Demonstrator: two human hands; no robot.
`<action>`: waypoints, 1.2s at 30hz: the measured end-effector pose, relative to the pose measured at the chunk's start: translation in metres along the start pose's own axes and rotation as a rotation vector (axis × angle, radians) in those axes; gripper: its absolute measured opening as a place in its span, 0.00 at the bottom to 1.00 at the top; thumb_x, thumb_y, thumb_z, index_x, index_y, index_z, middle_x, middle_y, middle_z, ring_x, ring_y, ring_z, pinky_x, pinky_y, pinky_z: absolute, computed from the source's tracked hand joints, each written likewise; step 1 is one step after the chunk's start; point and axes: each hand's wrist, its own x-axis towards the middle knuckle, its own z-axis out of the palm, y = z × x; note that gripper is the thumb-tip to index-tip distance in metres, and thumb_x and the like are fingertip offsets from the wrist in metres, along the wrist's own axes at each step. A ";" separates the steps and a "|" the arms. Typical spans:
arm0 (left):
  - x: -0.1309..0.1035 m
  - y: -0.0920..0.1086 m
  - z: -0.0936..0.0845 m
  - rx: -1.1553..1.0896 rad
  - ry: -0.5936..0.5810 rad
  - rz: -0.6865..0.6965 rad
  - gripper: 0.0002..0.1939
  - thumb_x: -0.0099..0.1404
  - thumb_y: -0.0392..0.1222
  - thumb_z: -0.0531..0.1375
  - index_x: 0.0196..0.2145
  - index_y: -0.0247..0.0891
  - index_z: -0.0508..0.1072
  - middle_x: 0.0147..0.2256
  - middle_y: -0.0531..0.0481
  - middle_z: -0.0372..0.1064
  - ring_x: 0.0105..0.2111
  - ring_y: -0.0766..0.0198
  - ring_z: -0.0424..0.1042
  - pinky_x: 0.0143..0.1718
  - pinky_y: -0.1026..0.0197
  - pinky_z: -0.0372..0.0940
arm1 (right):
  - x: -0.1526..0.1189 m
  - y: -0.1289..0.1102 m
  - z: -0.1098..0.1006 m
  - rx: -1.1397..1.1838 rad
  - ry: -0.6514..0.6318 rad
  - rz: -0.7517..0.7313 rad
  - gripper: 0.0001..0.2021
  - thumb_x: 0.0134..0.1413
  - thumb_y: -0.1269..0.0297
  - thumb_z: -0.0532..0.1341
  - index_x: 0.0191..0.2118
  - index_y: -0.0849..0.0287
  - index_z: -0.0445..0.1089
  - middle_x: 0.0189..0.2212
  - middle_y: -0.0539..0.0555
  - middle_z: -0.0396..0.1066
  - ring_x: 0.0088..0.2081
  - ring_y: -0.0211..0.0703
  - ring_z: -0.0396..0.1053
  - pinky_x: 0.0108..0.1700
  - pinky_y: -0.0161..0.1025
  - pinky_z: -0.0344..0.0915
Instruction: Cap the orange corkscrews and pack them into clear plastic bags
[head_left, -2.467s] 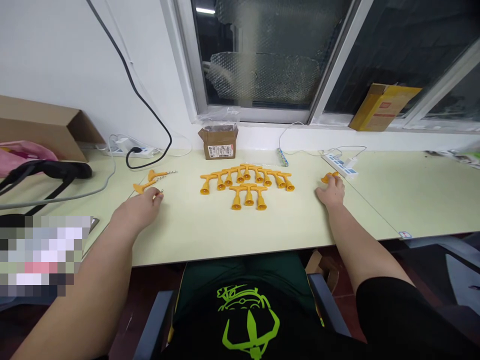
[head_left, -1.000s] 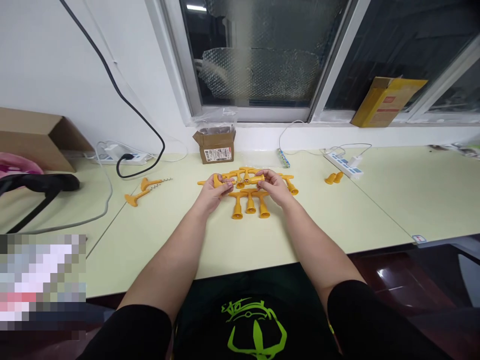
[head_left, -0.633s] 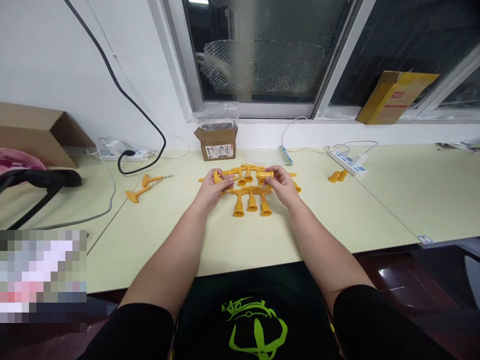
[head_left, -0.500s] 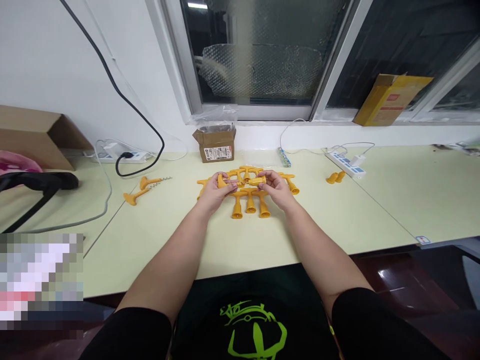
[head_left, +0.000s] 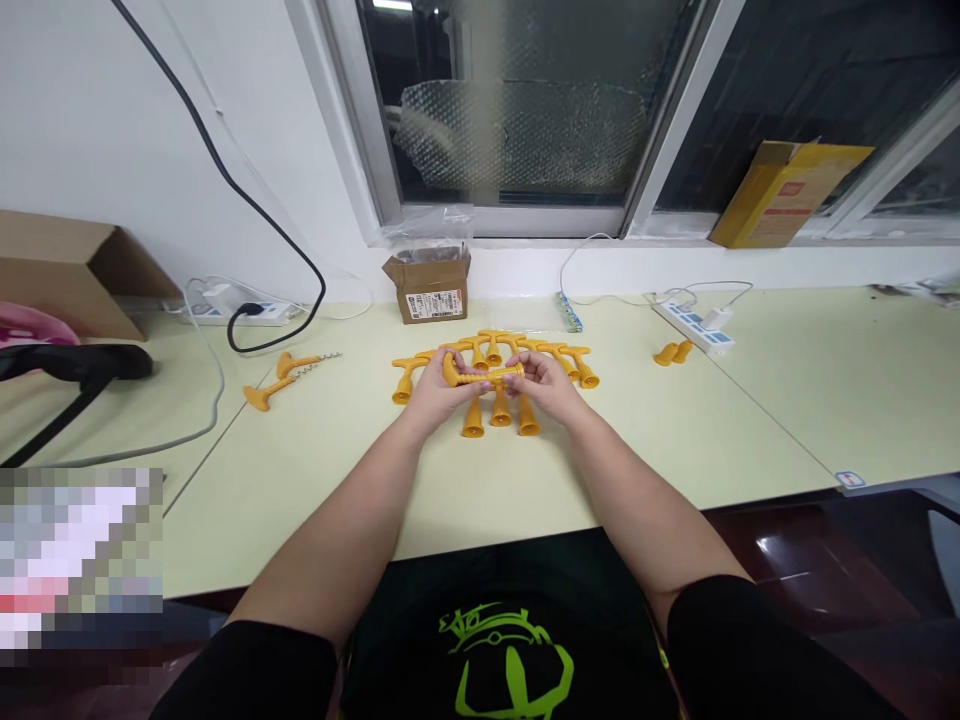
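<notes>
Between the fingers of my left hand is the T-shaped handle of a yellow corkscrew. My right hand pinches a yellow bell-shaped sleeve at its right end. Handle and sleeve are lined up end to end, and no bare spiral shows between them. Behind and below the hands lie several yellow corkscrews with sleeves, partly covered by the fingers. Off to the left are two corkscrews with bare metal spirals. Two loose sleeves stand to the right.
A small open carton stands by the window wall. Power strips lie at left and right with cables. A black cable hangs at the left. A black stand juts in at the left edge.
The sleeve and the corkscrew have come together; the metal spiral that showed between them is now out of sight. Both hands have closed in slightly and tilted the piece.
</notes>
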 end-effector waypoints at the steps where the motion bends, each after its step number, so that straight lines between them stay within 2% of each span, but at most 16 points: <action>1: -0.001 0.001 0.002 0.065 -0.007 0.070 0.30 0.52 0.41 0.78 0.37 0.43 0.59 0.35 0.47 0.79 0.44 0.53 0.81 0.53 0.47 0.74 | 0.000 -0.002 0.002 0.023 0.013 0.054 0.23 0.44 0.47 0.75 0.39 0.55 0.70 0.29 0.49 0.74 0.27 0.42 0.74 0.35 0.44 0.78; 5: -0.006 0.003 0.006 0.259 -0.040 0.234 0.29 0.54 0.47 0.76 0.36 0.43 0.58 0.38 0.47 0.81 0.45 0.52 0.81 0.54 0.42 0.73 | -0.003 -0.009 0.009 0.083 0.031 0.297 0.20 0.52 0.46 0.71 0.32 0.56 0.67 0.19 0.47 0.71 0.16 0.35 0.64 0.17 0.33 0.66; 8: -0.009 0.004 0.007 0.307 -0.049 0.265 0.29 0.55 0.48 0.76 0.36 0.44 0.57 0.38 0.47 0.81 0.44 0.52 0.81 0.54 0.42 0.73 | -0.005 -0.011 0.012 0.080 -0.013 0.447 0.20 0.63 0.43 0.61 0.33 0.57 0.67 0.15 0.47 0.66 0.12 0.34 0.57 0.11 0.31 0.56; 10: -0.009 0.004 0.007 0.284 -0.054 0.256 0.29 0.56 0.47 0.75 0.36 0.44 0.56 0.38 0.47 0.81 0.42 0.52 0.82 0.52 0.42 0.74 | -0.006 -0.013 0.010 0.061 -0.053 0.487 0.22 0.66 0.41 0.56 0.34 0.57 0.67 0.14 0.48 0.66 0.12 0.35 0.57 0.10 0.31 0.53; 13: -0.006 0.003 0.004 0.246 -0.042 0.231 0.29 0.55 0.46 0.76 0.36 0.44 0.56 0.38 0.47 0.81 0.42 0.53 0.82 0.50 0.45 0.75 | -0.008 -0.017 0.004 0.078 -0.072 0.365 0.19 0.64 0.42 0.60 0.41 0.55 0.67 0.27 0.51 0.74 0.20 0.38 0.70 0.18 0.34 0.66; 15: -0.003 0.003 0.001 0.219 -0.015 0.221 0.29 0.55 0.45 0.75 0.36 0.44 0.56 0.38 0.48 0.81 0.43 0.54 0.82 0.50 0.47 0.76 | -0.010 -0.019 -0.001 0.088 -0.079 0.193 0.17 0.57 0.50 0.69 0.47 0.52 0.68 0.41 0.51 0.75 0.32 0.39 0.76 0.32 0.38 0.76; 16: -0.001 0.002 0.000 0.206 -0.001 0.217 0.29 0.56 0.45 0.75 0.36 0.44 0.56 0.37 0.48 0.80 0.44 0.54 0.82 0.51 0.47 0.75 | -0.011 -0.020 -0.003 0.084 -0.083 0.113 0.19 0.53 0.54 0.72 0.48 0.51 0.69 0.45 0.51 0.74 0.36 0.38 0.77 0.40 0.39 0.78; 18: 0.001 0.002 -0.002 0.181 0.020 0.211 0.29 0.56 0.45 0.75 0.37 0.44 0.55 0.36 0.49 0.80 0.45 0.55 0.82 0.52 0.48 0.75 | -0.011 -0.021 -0.005 0.074 -0.078 0.009 0.22 0.47 0.58 0.76 0.47 0.51 0.71 0.47 0.50 0.73 0.40 0.39 0.76 0.49 0.41 0.77; 20: 0.002 0.001 -0.004 0.170 0.023 0.208 0.28 0.57 0.44 0.75 0.37 0.44 0.55 0.35 0.49 0.80 0.46 0.56 0.82 0.53 0.49 0.74 | -0.010 -0.021 -0.003 0.082 -0.047 0.005 0.21 0.47 0.56 0.76 0.45 0.53 0.72 0.41 0.50 0.74 0.38 0.40 0.77 0.48 0.42 0.77; 23: 0.000 0.000 -0.004 0.171 -0.003 0.227 0.29 0.56 0.44 0.75 0.37 0.43 0.55 0.36 0.49 0.79 0.43 0.58 0.81 0.51 0.50 0.75 | -0.007 -0.018 0.000 0.104 -0.022 0.141 0.22 0.49 0.46 0.74 0.39 0.57 0.72 0.30 0.52 0.76 0.29 0.40 0.75 0.35 0.40 0.77; 26: -0.004 -0.001 -0.001 0.197 -0.024 0.228 0.31 0.54 0.44 0.76 0.37 0.43 0.55 0.40 0.47 0.80 0.44 0.57 0.81 0.51 0.48 0.75 | -0.006 -0.016 0.001 0.131 -0.038 0.339 0.26 0.52 0.37 0.70 0.31 0.58 0.68 0.22 0.52 0.73 0.19 0.36 0.67 0.20 0.34 0.68; 29: -0.005 0.000 0.000 0.224 -0.024 0.214 0.31 0.54 0.44 0.76 0.36 0.43 0.55 0.40 0.46 0.81 0.44 0.55 0.81 0.52 0.46 0.74 | -0.007 -0.016 0.002 0.125 -0.064 0.470 0.29 0.57 0.33 0.63 0.30 0.58 0.68 0.18 0.51 0.69 0.16 0.35 0.62 0.15 0.32 0.60; 31: -0.003 0.000 0.000 0.221 -0.022 0.205 0.31 0.54 0.45 0.76 0.36 0.43 0.55 0.38 0.47 0.81 0.43 0.55 0.82 0.52 0.46 0.75 | -0.009 -0.017 0.003 0.113 -0.068 0.428 0.27 0.58 0.34 0.63 0.33 0.58 0.70 0.21 0.52 0.71 0.19 0.38 0.66 0.18 0.34 0.65; 33: -0.001 -0.001 -0.002 0.212 -0.003 0.195 0.31 0.53 0.44 0.77 0.36 0.44 0.55 0.36 0.48 0.81 0.43 0.55 0.82 0.51 0.48 0.75 | -0.010 -0.018 0.003 0.092 -0.064 0.260 0.22 0.55 0.42 0.70 0.39 0.56 0.71 0.30 0.52 0.75 0.28 0.40 0.74 0.29 0.37 0.74; 35: 0.001 -0.002 -0.003 0.207 0.025 0.186 0.31 0.53 0.45 0.77 0.36 0.44 0.56 0.35 0.49 0.80 0.43 0.55 0.82 0.50 0.49 0.75 | -0.010 -0.019 0.002 0.060 -0.049 0.085 0.21 0.49 0.51 0.75 0.44 0.53 0.72 0.35 0.49 0.75 0.35 0.40 0.76 0.39 0.38 0.77; 36: 0.002 -0.002 -0.004 0.207 0.034 0.182 0.31 0.53 0.45 0.77 0.36 0.44 0.56 0.35 0.50 0.80 0.42 0.55 0.82 0.49 0.49 0.75 | -0.010 -0.019 0.002 0.049 -0.045 0.054 0.21 0.48 0.54 0.76 0.44 0.53 0.72 0.34 0.48 0.75 0.35 0.39 0.75 0.40 0.38 0.76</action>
